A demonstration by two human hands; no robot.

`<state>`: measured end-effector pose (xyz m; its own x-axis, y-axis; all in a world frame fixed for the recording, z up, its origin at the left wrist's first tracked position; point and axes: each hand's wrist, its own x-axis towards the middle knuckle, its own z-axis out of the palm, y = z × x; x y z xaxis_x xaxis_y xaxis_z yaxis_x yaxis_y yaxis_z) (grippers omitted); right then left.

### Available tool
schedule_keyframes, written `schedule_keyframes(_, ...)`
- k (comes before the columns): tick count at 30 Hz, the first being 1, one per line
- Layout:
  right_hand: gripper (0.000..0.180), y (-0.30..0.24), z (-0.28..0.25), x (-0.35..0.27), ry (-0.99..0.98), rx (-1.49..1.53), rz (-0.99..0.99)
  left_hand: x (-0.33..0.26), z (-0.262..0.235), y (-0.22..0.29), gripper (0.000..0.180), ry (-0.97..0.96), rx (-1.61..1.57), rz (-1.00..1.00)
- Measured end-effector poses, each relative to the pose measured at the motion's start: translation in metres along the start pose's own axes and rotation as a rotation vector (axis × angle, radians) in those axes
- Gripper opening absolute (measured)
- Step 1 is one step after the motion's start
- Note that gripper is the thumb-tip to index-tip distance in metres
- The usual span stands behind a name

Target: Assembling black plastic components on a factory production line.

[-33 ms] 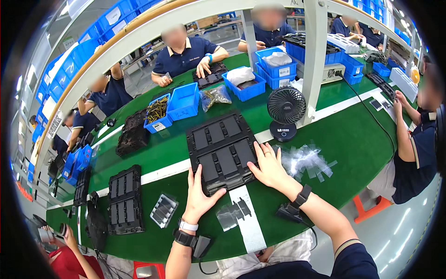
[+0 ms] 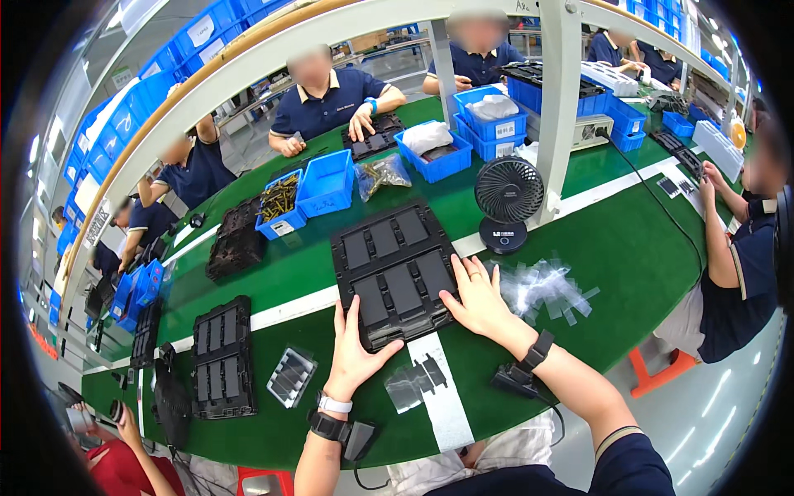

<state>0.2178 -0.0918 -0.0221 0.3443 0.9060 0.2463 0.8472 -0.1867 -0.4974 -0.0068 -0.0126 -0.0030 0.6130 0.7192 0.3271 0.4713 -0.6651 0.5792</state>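
Note:
A black plastic panel (image 2: 394,269) with several rectangular dark grey pads set in its recesses lies flat on the green table before me. My left hand (image 2: 357,360) touches its lower left corner, fingers spread along the left side and thumb against the near edge. Along the right side rests my right hand (image 2: 484,302), its fingers stretched out and apart. Neither hand is closed around anything. Between my forearms, strips of dark pads on clear film (image 2: 416,383) lie partly across a white paper strip (image 2: 451,417).
Crumpled clear film pieces (image 2: 546,288) lie right of my right hand, below a black fan (image 2: 509,202). A similar black panel (image 2: 223,357) and a clear tray (image 2: 292,376) are at left. Blue bins (image 2: 327,183), a bag of hardware (image 2: 383,174) and a post (image 2: 561,107) stand beyond; co-workers sit around.

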Motion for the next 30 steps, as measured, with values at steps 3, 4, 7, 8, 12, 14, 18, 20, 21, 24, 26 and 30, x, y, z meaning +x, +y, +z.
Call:
schedule_keyframes(3,0.069,-0.003,-0.001,0.001,-0.010,0.026,0.004,0.003,-0.004,0.003,0.102,-0.024,-0.025,-0.045)
schedule_keyframes(4,0.069,-0.001,0.001,0.000,-0.009,0.022,-0.001,0.002,-0.003,0.003,0.102,-0.023,-0.018,-0.054)
schedule_keyframes(7,0.069,-0.002,-0.004,0.003,0.001,0.014,-0.003,0.002,0.001,-0.002,0.103,-0.027,-0.022,-0.022)
schedule_keyframes(8,0.070,-0.001,-0.002,0.001,-0.017,0.015,0.010,0.000,0.002,-0.003,0.104,-0.036,-0.017,-0.034)
schedule_keyframes(12,0.070,-0.001,-0.003,0.003,-0.011,0.013,-0.001,0.003,0.000,-0.001,0.103,-0.031,-0.042,-0.029)
schedule_keyframes(14,0.070,-0.002,-0.003,0.000,-0.016,0.016,0.002,0.001,0.002,-0.003,0.103,-0.036,-0.058,-0.027)
schedule_keyframes(18,0.069,-0.003,-0.005,0.002,-0.025,0.019,0.005,0.001,0.001,-0.002,0.103,-0.035,-0.009,-0.018)
schedule_keyframes(20,0.069,-0.003,-0.003,0.002,-0.021,0.017,0.002,0.001,-0.001,0.000,0.101,-0.035,-0.055,-0.036)
schedule_keyframes(21,0.069,-0.002,-0.003,0.002,-0.013,0.011,-0.001,0.001,-0.001,0.001,0.100,-0.033,-0.103,-0.050)
schedule_keyframes(24,0.069,0.002,-0.001,0.004,-0.009,0.005,-0.005,0.003,0.004,-0.003,0.100,-0.037,-0.074,-0.051)
schedule_keyframes(26,0.070,0.001,-0.003,0.008,0.012,0.017,-0.013,0.007,0.001,-0.001,0.101,-0.013,-0.064,-0.033)
schedule_keyframes(30,0.069,-0.001,-0.001,-0.002,-0.020,-0.009,0.004,-0.003,0.002,-0.003,0.102,-0.044,-0.038,-0.018)
